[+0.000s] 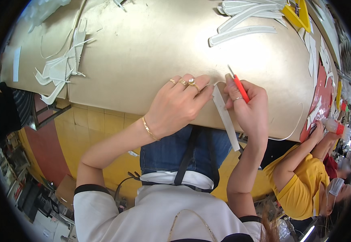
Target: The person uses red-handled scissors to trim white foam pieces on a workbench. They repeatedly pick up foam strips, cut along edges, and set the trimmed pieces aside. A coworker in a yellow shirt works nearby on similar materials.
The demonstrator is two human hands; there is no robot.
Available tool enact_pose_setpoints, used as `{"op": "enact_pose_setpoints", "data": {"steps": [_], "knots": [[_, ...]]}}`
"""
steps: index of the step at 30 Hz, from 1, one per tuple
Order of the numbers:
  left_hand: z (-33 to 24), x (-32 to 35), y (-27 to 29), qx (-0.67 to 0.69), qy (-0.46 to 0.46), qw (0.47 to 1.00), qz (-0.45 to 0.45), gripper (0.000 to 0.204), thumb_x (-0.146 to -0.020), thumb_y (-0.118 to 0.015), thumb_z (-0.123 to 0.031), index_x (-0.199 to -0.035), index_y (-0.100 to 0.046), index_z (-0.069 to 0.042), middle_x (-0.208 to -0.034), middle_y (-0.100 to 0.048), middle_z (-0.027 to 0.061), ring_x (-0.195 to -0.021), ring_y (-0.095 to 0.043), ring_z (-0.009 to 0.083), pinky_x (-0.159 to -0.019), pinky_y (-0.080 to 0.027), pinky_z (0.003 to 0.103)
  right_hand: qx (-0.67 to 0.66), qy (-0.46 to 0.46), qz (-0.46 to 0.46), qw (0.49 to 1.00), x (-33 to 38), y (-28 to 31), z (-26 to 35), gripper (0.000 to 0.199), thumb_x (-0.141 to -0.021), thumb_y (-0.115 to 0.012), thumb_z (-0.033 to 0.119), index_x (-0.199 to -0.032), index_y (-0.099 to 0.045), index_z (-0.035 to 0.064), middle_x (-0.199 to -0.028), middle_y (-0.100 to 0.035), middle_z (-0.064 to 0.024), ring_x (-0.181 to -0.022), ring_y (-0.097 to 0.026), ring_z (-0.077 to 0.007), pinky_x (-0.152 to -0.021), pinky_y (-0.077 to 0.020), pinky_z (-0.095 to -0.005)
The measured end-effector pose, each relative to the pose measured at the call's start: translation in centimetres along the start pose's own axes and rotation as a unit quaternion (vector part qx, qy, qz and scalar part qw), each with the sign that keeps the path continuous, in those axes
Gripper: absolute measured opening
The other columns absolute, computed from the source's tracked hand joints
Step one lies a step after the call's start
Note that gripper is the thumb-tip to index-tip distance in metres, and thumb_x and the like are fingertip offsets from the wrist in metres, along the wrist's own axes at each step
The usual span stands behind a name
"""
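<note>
Strip (226,119) looks v. light & thin, prob. semi-stiff: should flex along its length but not flop. Face seems smooth, so may be a bit slippery; narrow width could kink or crease if squeezed hard, I'd guess. Best hold prob. nr its upper end, pinched flat across both long edges, w/ the lower part left free. Looks: off-white, long, narrow, almost straight, lower end cut off blunt; a thin pale cord (220,82) arcs by its top. It sits btwn the hands, approx. 4 o'clock of the L hand (179,103) & 8 o'clock of the R hand (250,101), top over the table (135,52), lower end out past the table's near edge. L hand: palm down, fingers bent & close together, tips at the strip's top; thumb mostly hidden, so can't tell if it's pinching. R hand: curled round a red-handled tool (241,88), thin metal tip aimed approx. 11 o'clock; can't tell if its fingertips touch the strip too. More white strips (244,36) lie at 12 o'clock of the R hand; white offcuts (60,68) at 10 o'clock of the L.
</note>
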State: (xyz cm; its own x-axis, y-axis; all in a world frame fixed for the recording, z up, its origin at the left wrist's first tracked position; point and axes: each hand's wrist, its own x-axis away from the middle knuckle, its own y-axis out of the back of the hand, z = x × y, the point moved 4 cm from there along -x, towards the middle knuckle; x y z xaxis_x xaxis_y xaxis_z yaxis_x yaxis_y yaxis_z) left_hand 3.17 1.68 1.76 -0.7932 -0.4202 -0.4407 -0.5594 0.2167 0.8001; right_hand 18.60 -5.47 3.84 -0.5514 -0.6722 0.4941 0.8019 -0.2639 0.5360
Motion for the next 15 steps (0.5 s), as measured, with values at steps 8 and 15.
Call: {"op": "enact_pose_setpoints", "data": {"steps": [8,15], "knots": [[0.1,-0.2,-0.1,0.012,-0.019,1.0,0.002,0.027,-0.076,-0.078,-0.015,-0.101,-0.07,-0.007,-0.101,-0.059,0.003,-0.074,-0.059,0.0187,-0.065,-0.048,0.03,-0.039,0.023,-0.07,0.997,0.5,0.0,-0.2,0.037,-0.098,-0.064,0.028,-0.078,-0.065,-0.0031,-0.058,-0.051,0.0014,-0.054,-0.043,-0.0056,-0.053,-0.0341,-0.0227],[0.1,-0.1,0.1,-0.029,-0.032,0.998,0.043,0.026,-0.078,-0.075,-0.017,-0.101,-0.07,-0.006,-0.102,-0.059,0.0023,-0.074,-0.057,0.0176,-0.064,-0.048,0.03,-0.002,0.047,-0.057,0.997,3.6,-1.0,-1.5,0.017,-0.091,-0.068,0.012,-0.082,-0.065,-0.0019,-0.055,-0.042,-0.0049,-0.053,-0.038,-0.0105,-0.051,-0.0357,-0.0282]]}}
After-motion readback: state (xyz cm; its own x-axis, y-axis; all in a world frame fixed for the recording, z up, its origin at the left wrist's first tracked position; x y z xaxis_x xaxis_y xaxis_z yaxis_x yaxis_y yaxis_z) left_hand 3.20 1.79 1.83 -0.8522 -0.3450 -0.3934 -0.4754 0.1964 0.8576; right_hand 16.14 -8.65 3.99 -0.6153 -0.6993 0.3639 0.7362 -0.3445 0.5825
